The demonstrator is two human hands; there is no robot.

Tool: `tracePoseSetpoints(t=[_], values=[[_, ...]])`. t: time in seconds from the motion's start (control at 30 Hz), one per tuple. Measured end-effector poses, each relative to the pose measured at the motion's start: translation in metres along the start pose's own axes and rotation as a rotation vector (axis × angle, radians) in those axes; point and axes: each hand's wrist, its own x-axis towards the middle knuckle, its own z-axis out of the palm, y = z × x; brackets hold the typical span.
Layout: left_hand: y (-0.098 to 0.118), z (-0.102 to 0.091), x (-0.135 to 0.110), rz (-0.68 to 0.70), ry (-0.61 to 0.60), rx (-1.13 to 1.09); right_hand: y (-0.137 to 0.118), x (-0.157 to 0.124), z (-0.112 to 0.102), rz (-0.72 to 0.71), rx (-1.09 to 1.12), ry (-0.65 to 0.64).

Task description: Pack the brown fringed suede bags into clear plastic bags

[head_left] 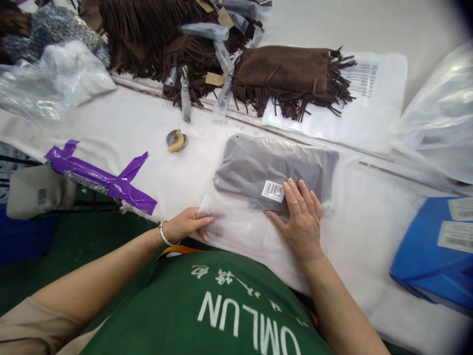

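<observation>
A dark, flat item point(244, 165) lies on the white-covered table inside a clear plastic bag point(236, 207), with a white barcode label point(273, 191) on its front. My right hand point(301, 219) rests flat on the bag beside the label, fingers stretched out. At the bag's near left corner, my left hand point(190, 224) pinches the loose plastic between thumb and fingers. A silver bangle circles the left wrist. What the dark item is cannot be made out through the plastic.
Brown fringed bags point(281, 74) with tags lie along the back. Purple tape point(107, 180) sticks to the table's left edge. A small round dish point(177, 141) stands behind my left hand. A blue box point(436, 251) sits at right, crumpled clear plastic point(443, 113) behind it.
</observation>
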Motion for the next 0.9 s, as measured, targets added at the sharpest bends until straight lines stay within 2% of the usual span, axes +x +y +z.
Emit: tracePoseSetpoints(t=[0.2, 0.47, 0.73, 0.8, 0.9], values=[[0.002, -0.001, 0.000, -0.040, -0.037, -0.023, -0.001, 0.001, -0.001, 0.003, 0.005, -0.001], [0.003, 0.001, 0.000, -0.053, -0.027, -0.036, 0.000, 0.001, 0.000, 0.010, 0.001, -0.013], [0.019, 0.011, 0.001, -0.108, 0.056, -0.032, 0.001, 0.000, 0.001, 0.008, -0.020, -0.039], [0.015, 0.012, -0.002, -0.079, 0.063, -0.035, 0.001, -0.001, 0.001, 0.002, -0.032, -0.056], [0.011, 0.015, -0.002, 0.073, 0.090, -0.078, -0.002, -0.002, 0.000, -0.004, -0.038, -0.079]])
